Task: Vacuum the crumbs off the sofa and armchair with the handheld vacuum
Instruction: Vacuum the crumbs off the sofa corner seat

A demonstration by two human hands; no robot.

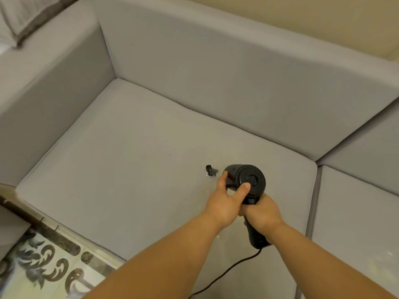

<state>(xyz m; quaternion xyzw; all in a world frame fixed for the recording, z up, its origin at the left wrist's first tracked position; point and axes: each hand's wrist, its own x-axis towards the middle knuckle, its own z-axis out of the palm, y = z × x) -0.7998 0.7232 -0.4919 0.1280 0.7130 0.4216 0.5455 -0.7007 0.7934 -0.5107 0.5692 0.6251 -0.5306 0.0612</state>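
Note:
A black handheld vacuum [248, 180] points down and away over the grey sofa seat cushion [129, 169]. My right hand [261, 214] grips its handle from below. My left hand [226, 197] holds the round motor body, thumb on its rear face and fingers round the left side. The nozzle tip [211, 170] touches the cushion just left of the body. Pale crumbs [207, 175] lie by the nozzle, and a few more crumbs [218, 235] lie under my forearms. The black cord [226, 270] trails from the handle toward the bottom edge.
The sofa back [216, 83] and left armrest [54, 87] wall in the seat. A second cushion [356, 212] adjoins on the right. A folded grey blanket [19, 16] lies at the top left. A patterned rug [49, 266] covers the floor at the lower left.

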